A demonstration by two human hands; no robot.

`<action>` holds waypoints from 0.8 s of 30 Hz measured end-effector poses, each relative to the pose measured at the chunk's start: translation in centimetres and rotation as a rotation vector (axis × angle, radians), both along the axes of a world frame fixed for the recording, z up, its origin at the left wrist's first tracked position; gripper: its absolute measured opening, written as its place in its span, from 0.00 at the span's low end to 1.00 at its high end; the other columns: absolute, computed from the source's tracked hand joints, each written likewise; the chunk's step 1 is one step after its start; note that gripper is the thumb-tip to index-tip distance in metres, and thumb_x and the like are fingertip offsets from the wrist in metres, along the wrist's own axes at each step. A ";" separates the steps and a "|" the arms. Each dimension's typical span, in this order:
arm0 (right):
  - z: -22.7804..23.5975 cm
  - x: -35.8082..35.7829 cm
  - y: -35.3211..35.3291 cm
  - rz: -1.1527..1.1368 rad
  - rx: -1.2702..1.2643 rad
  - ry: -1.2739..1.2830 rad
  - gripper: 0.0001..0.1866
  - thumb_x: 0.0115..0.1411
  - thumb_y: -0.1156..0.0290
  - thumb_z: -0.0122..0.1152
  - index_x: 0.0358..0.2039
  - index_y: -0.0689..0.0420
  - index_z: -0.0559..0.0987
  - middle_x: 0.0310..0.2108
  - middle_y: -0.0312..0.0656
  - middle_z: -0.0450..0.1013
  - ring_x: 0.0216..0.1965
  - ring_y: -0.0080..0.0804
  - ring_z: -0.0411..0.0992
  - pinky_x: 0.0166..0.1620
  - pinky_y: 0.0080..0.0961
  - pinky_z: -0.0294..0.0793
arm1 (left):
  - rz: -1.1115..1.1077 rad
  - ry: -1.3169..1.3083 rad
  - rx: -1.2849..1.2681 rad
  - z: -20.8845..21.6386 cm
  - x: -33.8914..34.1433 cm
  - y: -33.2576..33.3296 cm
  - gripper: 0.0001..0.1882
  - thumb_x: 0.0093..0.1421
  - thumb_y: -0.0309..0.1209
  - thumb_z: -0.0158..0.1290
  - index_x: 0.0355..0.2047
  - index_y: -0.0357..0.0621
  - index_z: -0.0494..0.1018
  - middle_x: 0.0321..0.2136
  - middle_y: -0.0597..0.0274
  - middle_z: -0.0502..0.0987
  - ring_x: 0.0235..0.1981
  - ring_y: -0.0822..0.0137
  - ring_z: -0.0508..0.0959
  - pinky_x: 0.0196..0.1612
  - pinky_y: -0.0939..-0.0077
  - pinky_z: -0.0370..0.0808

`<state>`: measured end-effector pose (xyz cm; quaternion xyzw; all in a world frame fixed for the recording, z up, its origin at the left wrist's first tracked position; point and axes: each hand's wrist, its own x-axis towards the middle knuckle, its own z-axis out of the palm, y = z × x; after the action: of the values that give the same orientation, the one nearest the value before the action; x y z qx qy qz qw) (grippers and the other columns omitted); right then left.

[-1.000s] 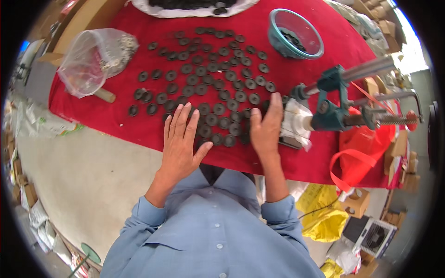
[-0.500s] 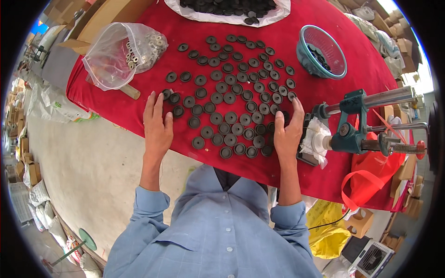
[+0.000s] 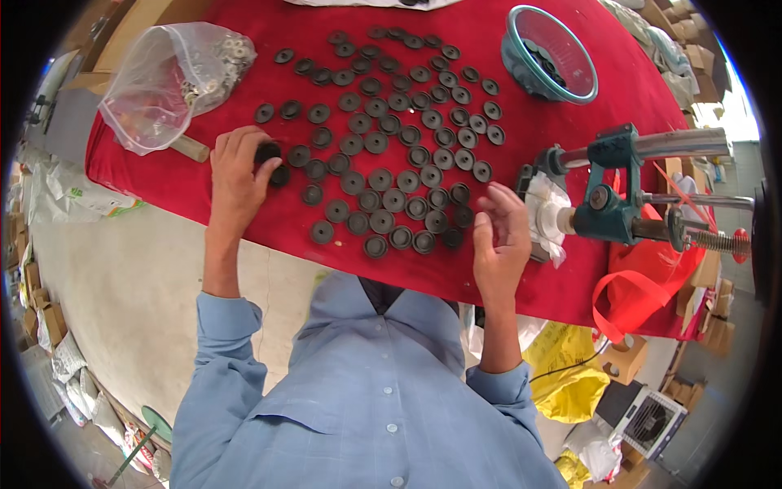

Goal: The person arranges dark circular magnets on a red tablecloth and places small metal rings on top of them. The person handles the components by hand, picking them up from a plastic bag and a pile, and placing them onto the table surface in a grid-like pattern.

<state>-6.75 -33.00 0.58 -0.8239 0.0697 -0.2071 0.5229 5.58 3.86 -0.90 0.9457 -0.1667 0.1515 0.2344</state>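
Left fingers (image 3: 235,145) round a circular black disc (image 3: 266,150), right fingers (image 3: 511,204) free, loosely curved.

The wide head view looks steeply down over the wearer's blue shirt (image 3: 350,424) (so near it fills the bottom centre) onto a red-covered table (image 3: 623,94), dark discs (image 3: 375,143) above mid-frame.

a pale floor (image 3: 155,277) spread to the left of a table (image 3: 627,106) draped in red. white sacks (image 3: 106,420) and brown cartons (image 3: 54,326) lined the left edge; bright light (image 3: 735,102) showed at upper right, beside a greyish wall (image 3: 744,155).
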 end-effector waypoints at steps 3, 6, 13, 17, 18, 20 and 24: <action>-0.4 -1.8 0.5 -0.002 0.053 0.099 0.18 0.62 0.86 0.62 0.53 0.63 0.81 0.49 0.45 0.79 0.42 0.30 0.81 0.47 0.27 0.82 | -0.071 0.001 -0.220 -0.1 -0.8 -0.7 0.19 0.60 0.19 0.66 0.51 0.43 0.78 0.44 0.60 0.83 0.48 0.60 0.82 0.50 0.69 0.77; 0.4 -2.8 1.5 0.091 -0.146 0.065 0.18 0.61 0.86 0.65 0.52 0.61 0.83 0.43 0.45 0.78 0.37 0.31 0.80 0.41 0.27 0.82 | 0.030 0.194 -0.805 -0.2 -3.0 -1.9 0.16 0.68 0.19 0.57 0.56 0.39 0.77 0.46 0.61 0.82 0.46 0.69 0.83 0.46 0.74 0.80; -0.4 -3.1 3.9 0.207 -0.311 0.106 0.19 0.57 0.76 0.74 0.51 0.58 0.84 0.38 0.42 0.73 0.34 0.39 0.74 0.37 0.35 0.74 | 0.092 0.527 -1.129 0.5 -4.4 -0.9 0.18 0.69 0.21 0.55 0.59 0.38 0.77 0.45 0.64 0.76 0.43 0.72 0.76 0.47 0.74 0.76; -0.8 -2.1 4.9 0.266 -0.546 0.055 0.21 0.56 0.70 0.77 0.50 0.55 0.84 0.39 0.39 0.72 0.40 0.39 0.71 0.43 0.37 0.67 | 0.103 0.193 -0.279 0.1 -4.4 -2.3 0.17 0.65 0.23 0.61 0.54 0.40 0.80 0.39 0.62 0.73 0.40 0.67 0.75 0.44 0.71 0.73; -0.8 -1.9 5.1 0.272 -0.561 0.061 0.20 0.56 0.70 0.77 0.50 0.55 0.84 0.39 0.39 0.72 0.41 0.39 0.71 0.43 0.38 0.67 | 0.091 0.140 -0.193 -0.3 -4.4 -2.3 0.17 0.64 0.24 0.63 0.54 0.40 0.80 0.38 0.60 0.72 0.39 0.65 0.74 0.44 0.70 0.73; -0.8 -1.7 5.5 0.280 -0.589 0.077 0.20 0.55 0.71 0.77 0.49 0.56 0.84 0.40 0.39 0.72 0.42 0.39 0.71 0.44 0.38 0.68 | 0.084 0.145 -0.216 -0.8 -4.4 -2.2 0.19 0.61 0.23 0.65 0.53 0.39 0.79 0.37 0.57 0.71 0.39 0.60 0.75 0.43 0.68 0.73; -0.8 -1.5 5.9 0.274 -0.563 0.077 0.20 0.54 0.72 0.77 0.47 0.57 0.82 0.41 0.40 0.73 0.44 0.40 0.72 0.46 0.40 0.68 | 0.059 0.113 -0.275 -0.5 -4.3 -2.3 0.18 0.60 0.20 0.66 0.50 0.38 0.78 0.37 0.57 0.72 0.38 0.59 0.76 0.43 0.67 0.74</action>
<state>-8.23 -27.10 -0.19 -0.9453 -0.0821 -0.1144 0.2942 1.28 1.57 -1.39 0.9162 -0.1031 0.1265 0.3660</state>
